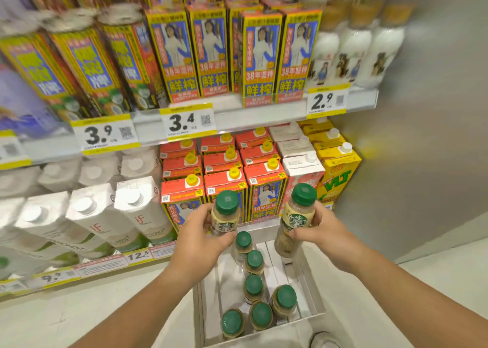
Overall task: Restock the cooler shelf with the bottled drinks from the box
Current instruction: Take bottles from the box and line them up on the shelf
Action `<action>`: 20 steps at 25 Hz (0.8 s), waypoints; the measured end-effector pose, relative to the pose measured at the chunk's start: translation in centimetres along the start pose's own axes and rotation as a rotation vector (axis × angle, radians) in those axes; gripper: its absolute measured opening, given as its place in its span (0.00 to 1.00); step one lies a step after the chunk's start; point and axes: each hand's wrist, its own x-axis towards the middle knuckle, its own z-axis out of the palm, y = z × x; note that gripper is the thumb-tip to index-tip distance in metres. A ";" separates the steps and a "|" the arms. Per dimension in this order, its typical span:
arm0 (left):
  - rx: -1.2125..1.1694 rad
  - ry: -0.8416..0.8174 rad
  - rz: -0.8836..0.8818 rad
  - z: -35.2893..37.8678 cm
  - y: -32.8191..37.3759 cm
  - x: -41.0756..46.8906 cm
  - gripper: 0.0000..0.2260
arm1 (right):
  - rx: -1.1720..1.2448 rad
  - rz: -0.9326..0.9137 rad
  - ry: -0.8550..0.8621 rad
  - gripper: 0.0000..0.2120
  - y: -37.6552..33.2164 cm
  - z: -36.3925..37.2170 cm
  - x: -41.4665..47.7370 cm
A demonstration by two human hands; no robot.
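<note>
My left hand [196, 238] grips a green-capped coffee bottle [226, 211] upright by its body. My right hand [320, 227] grips a second bottle of the same kind [297, 217], tilted slightly, a little higher and to the right. Both bottles are held above a white divided tray [307, 285] that sticks out below the shelves. Several more green-capped bottles [254, 284] stand in the tray, in a line down one lane and in a cluster at its near end. The box named in the task is not in view.
Orange-topped juice cartons [224, 178] stand right behind the held bottles, with a yellow tea carton [339, 173] to their right. White coconut-water cartons [105, 215] fill the lower left shelf. Tall cartons [211, 54] and white bottles [353, 54] line the upper shelf. A grey wall [422, 110] closes the right side.
</note>
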 end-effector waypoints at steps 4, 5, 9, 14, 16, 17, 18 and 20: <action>-0.015 0.050 0.114 -3.8 8.2 1.0 0.22 | 0.103 -0.166 0.012 0.25 -8.9 -0.8 -1.5; -0.021 0.071 0.151 -4.7 10.7 1.3 0.23 | 0.114 -0.208 0.018 0.23 -11.4 -1.2 -1.9; -0.104 0.183 0.306 -8.8 22.6 3.3 0.27 | 0.100 -0.398 0.014 0.24 -23.1 -3.5 -3.0; -0.135 0.170 0.494 -13.6 37.0 5.6 0.20 | 0.036 -0.616 -0.006 0.28 -37.8 -7.2 -4.6; -0.144 0.230 0.534 -15.0 41.9 7.5 0.16 | 0.049 -0.683 -0.033 0.27 -43.2 -8.7 -4.0; -0.150 0.269 0.538 -15.4 43.9 8.8 0.14 | 0.047 -0.709 -0.040 0.25 -45.6 -9.5 -3.3; -0.161 0.302 0.528 -15.6 45.6 10.1 0.13 | 0.037 -0.729 -0.045 0.23 -47.6 -10.0 -2.3; -0.160 0.358 0.482 -15.2 48.1 12.8 0.11 | 0.022 -0.744 -0.045 0.20 -50.8 -10.8 0.3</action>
